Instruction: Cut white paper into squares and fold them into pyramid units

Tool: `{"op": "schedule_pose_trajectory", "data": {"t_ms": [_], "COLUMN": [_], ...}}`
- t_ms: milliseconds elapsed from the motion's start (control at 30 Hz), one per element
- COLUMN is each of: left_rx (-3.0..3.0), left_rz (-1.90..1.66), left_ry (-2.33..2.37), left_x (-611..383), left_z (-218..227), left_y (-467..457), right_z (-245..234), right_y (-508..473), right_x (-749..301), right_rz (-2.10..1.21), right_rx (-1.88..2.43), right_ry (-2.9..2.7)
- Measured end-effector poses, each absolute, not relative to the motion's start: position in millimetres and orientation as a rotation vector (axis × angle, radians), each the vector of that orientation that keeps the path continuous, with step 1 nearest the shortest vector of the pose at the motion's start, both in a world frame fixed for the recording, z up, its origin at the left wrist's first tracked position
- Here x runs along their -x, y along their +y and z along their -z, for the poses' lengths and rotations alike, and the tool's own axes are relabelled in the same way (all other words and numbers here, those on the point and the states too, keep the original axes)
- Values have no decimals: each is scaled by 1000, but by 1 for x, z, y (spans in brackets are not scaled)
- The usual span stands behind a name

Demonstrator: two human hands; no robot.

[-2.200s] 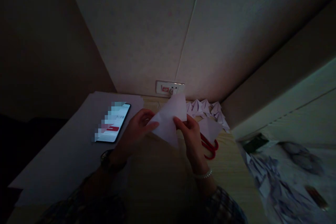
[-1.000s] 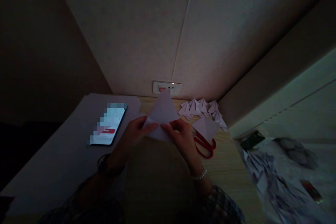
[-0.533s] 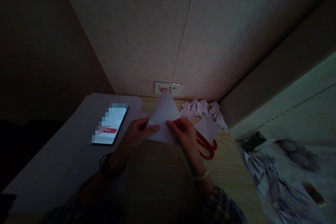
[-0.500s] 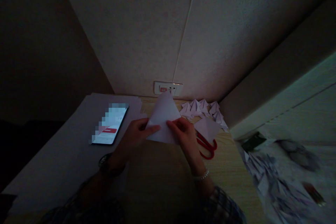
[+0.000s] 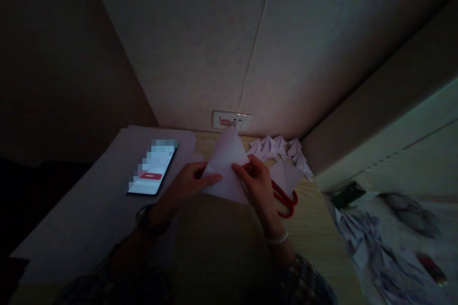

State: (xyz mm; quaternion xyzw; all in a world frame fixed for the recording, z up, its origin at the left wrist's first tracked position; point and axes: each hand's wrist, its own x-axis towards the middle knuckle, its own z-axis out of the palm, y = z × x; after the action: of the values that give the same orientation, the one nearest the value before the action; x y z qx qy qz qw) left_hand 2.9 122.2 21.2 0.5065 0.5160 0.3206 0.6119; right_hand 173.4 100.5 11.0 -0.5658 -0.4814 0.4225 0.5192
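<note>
A white sheet of paper (image 5: pixel 227 164) with a pointed top is held up over the wooden table (image 5: pixel 304 243). My left hand (image 5: pixel 193 182) grips its left side, thumb on the near face and fingers behind. On the right side, my right hand (image 5: pixel 255 178) pinches the sheet with thumb and fingertips. Just right of that hand lie red-handled scissors (image 5: pixel 286 200), partly hidden by it, with another piece of white paper (image 5: pixel 285 175) behind them. Several small folded paper pieces (image 5: pixel 268 146) stand in rows near the wall.
A lit smartphone (image 5: pixel 153 169) rests on a stack of large white sheets (image 5: pixel 89 209) at the left. A wall socket (image 5: pixel 232 120) sits just behind the table edge. Right of and below the table, a pile of folded papers (image 5: pixel 375 252) lies on a pale surface.
The view has shifted a little, so most things appear slightly farther right. Both hands keep their hold on the paper, whose lower right edge now tilts slightly lower.
</note>
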Motion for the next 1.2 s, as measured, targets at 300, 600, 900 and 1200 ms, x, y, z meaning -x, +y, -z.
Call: {"op": "schedule_pose_trajectory", "data": {"t_ms": [300, 600, 900, 1200], "left_rx": [-1192, -1183, -1281, -1290], "left_rz": [-716, -717, -751, -846], "left_ry": [1147, 1179, 1158, 1136], "left_x": [1, 0, 0, -1], "left_z": [-13, -20, -18, -19], "left_y": [124, 124, 123, 126], "right_z": [-16, -14, -10, -9], "right_y": [100, 100, 101, 102], "right_x": [-174, -176, -170, -177], "right_rz": [-1038, -1019, -1037, -926], "right_rx": [1319, 1359, 1512, 1464], "right_ry": [-1192, -1256, -1251, -1111]}}
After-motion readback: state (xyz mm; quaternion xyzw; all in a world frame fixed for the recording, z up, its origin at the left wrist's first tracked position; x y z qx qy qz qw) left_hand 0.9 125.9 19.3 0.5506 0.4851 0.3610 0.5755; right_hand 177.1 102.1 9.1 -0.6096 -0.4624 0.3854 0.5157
